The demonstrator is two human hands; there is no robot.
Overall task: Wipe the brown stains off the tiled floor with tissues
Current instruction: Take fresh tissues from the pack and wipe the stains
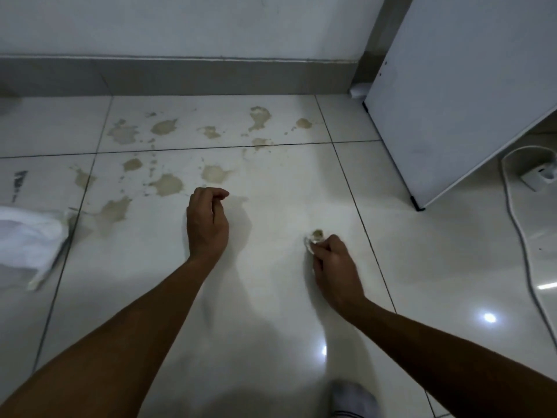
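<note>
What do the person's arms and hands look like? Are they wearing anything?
Both forearms are bare: no sleeves, gloves, watch or rings show. The left hand and right hand are bare too. Low in the picture, a foot wears a white sock with dark stripes.

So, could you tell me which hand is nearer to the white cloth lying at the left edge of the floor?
Left. The left hand hovers to the right of the white cloth, holding nothing. The right hand is farther right, gripping a stained tissue.
</note>
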